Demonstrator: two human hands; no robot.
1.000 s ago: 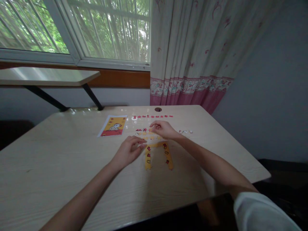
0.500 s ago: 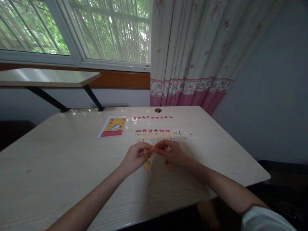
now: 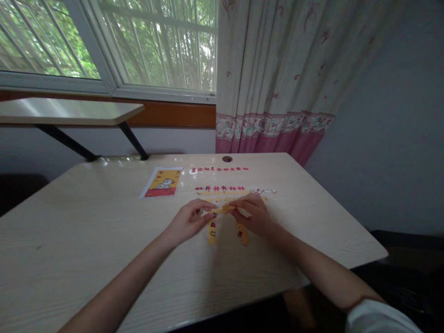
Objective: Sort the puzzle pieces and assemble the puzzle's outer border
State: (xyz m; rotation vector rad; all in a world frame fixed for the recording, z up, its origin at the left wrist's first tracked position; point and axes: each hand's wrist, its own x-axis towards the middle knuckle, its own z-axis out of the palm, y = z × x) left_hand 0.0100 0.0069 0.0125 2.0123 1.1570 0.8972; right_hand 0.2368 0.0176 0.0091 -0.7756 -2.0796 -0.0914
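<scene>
Between my hands, just above the table, is a short strip of yellow jigsaw puzzle pieces (image 3: 224, 209). My left hand (image 3: 189, 219) pinches its left end between thumb and fingers. At the right end, my right hand (image 3: 253, 212) has its thumb and fingertips closed on the strip. Below the left fingertips lies a joined column of yellow puzzle pieces (image 3: 212, 235) with dark marks. A second yellow column (image 3: 243, 235) lies below my right hand, partly covered by it. Beyond the hands are rows of yellow pieces (image 3: 208, 200), partly hidden.
A row of red puzzle pieces (image 3: 220, 188) lies past the yellow rows, and another red row (image 3: 222, 169) farther back. White pieces (image 3: 263, 191) sit to the right. A picture card (image 3: 163, 182) with a white animal lies left. A raised shelf (image 3: 76, 111) stands at the back left.
My hands have moved slightly apart, and more of the yellow strip shows between them. The two yellow columns below are less covered. The rows farther back look the same.
</scene>
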